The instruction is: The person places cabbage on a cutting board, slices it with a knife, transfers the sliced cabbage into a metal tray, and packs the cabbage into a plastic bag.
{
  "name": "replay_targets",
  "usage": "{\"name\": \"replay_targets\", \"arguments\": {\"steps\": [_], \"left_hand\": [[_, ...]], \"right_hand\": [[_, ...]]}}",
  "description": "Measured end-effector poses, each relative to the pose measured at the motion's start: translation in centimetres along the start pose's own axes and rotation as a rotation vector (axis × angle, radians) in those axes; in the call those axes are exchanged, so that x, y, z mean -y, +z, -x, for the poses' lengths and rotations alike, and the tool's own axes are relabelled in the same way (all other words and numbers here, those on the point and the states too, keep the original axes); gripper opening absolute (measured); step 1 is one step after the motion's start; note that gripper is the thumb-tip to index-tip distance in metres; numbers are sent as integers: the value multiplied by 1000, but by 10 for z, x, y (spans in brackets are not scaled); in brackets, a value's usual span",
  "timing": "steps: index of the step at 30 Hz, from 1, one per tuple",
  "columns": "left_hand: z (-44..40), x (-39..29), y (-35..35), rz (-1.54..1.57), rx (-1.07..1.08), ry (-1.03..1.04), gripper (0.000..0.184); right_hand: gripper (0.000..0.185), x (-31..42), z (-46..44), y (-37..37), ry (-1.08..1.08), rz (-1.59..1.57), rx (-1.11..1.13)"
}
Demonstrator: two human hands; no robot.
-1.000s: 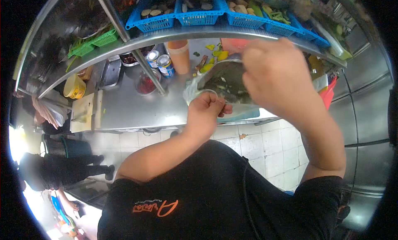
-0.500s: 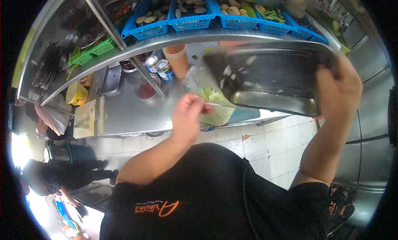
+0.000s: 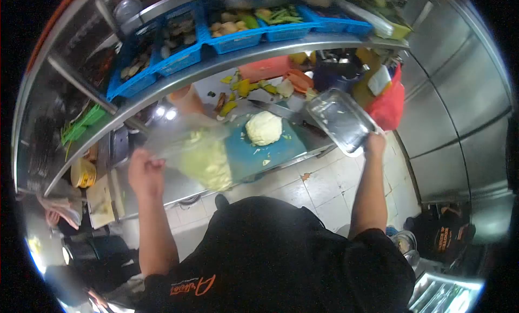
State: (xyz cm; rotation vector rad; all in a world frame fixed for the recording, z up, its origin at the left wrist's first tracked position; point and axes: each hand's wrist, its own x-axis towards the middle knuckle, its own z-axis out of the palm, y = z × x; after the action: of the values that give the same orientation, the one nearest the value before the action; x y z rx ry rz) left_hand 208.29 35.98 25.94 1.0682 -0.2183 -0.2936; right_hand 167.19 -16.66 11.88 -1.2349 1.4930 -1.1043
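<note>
My left hand (image 3: 146, 172) is closed on the edge of a clear plastic bag (image 3: 208, 159) with chopped pale green cabbage inside, at the counter's front edge. My right hand (image 3: 374, 145) grips the near corner of a rectangular metal tray (image 3: 343, 121), tilted so its inside shows; no food shows in it. Between the hands, a whitish cut cabbage (image 3: 264, 128) sits on a blue-green cutting board (image 3: 243, 159) with small scraps around it. Behind the cabbage lies a knife (image 3: 281, 110), its handle partly hidden by the tray.
Yellow-green peelings (image 3: 243, 88) litter the back of the counter. A red bag (image 3: 389, 102) hangs at the right. Blue baskets (image 3: 235, 42) of vegetables line the shelf above. A yellow-labelled tub (image 3: 82, 172) stands at far left. Other people are at lower left and lower right.
My left hand has moved left with the bag of cabbage. My right hand has lowered the metal tray toward the right side of the counter. The cabbage on the board has come into view.
</note>
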Motion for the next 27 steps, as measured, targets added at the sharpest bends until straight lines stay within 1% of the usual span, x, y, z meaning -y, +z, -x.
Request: {"name": "replay_targets", "arguments": {"steps": [1, 2, 3, 4, 5, 6, 7, 9, 10, 12, 13, 14, 15, 16, 17, 18, 19, 21, 23, 24, 25, 26, 27], "left_hand": [[0, -2, -3, -22, -4, -14, 3], [1, -2, -3, -47, -10, -27, 4], [3, -2, -2, -61, 29, -13, 6], [4, -2, -2, -75, 61, 4, 8], [3, -4, -1, -90, 88, 24, 10], [6, -5, 5, -101, 26, 3, 13], [5, -5, 5, -95, 51, 4, 12], [5, -1, 0, -81, 91, 7, 10], [9, -3, 2, -88, 81, 1, 9], [17, -5, 13, -109, 45, -11, 7], [21, -6, 16, -155, 64, -5, 6], [24, -6, 17, -200, 78, 2, 6], [25, -7, 16, -245, 85, 11, 6], [22, 0, 6, -574, 108, 186, 6], [22, -1, 3, -599, 108, 186, 6], [23, -2, 1, -624, 109, 187, 6], [24, -4, 13, -325, 97, 44, 7], [22, -5, 25, -222, 50, -14, 6], [20, -7, 39, -280, 105, -54, 6], [21, -8, 47, -307, 138, -78, 6], [22, -9, 57, -389, 200, -55, 5], [23, -10, 67, -470, 263, -34, 4], [23, -10, 72, -551, 329, -12, 4]], "right_hand": [[12, -3, 3, 15, 41, -19, 3], [14, -6, 4, 28, 70, -61, 24], [17, -9, 2, 40, 50, -21, 22], [21, -23, -7, 53, -32, -39, 77], [24, -24, -8, 66, -69, 47, 79], [26, -48, -31, 85, -87, 120, 88], [27, -73, -50, 103, -105, 195, 101], [28, -56, -23, 132, -84, 74, 112], [34, -22, 8, 134, 39, -4, 206], [37, -11, 11, 143, -74, 301, 276], [40, -10, 14, 149, -135, 452, 318], [50, -12, 19, 152, -382, 637, 186], [59, 36, 60, 137, -458, 669, 126], [62, 56, 84, 136, -568, 611, 161], [66, 64, 105, 142, -675, 545, 201], [73, 63, 126, 153, -765, 516, 475], [80, 64, 150, 162, -850, 477, 741], [88, 109, 234, 164, -825, 248, 1243], [99, 113, 292, 193, -1201, 115, 1255], [90, 120, 320, 208, -1224, 54, 1251], [80, 129, 334, 223, -1209, 113, 1295], [71, 138, 348, 238, -1195, 173, 1338], [61, 149, 353, 253, -1137, 352, 1422]]}}
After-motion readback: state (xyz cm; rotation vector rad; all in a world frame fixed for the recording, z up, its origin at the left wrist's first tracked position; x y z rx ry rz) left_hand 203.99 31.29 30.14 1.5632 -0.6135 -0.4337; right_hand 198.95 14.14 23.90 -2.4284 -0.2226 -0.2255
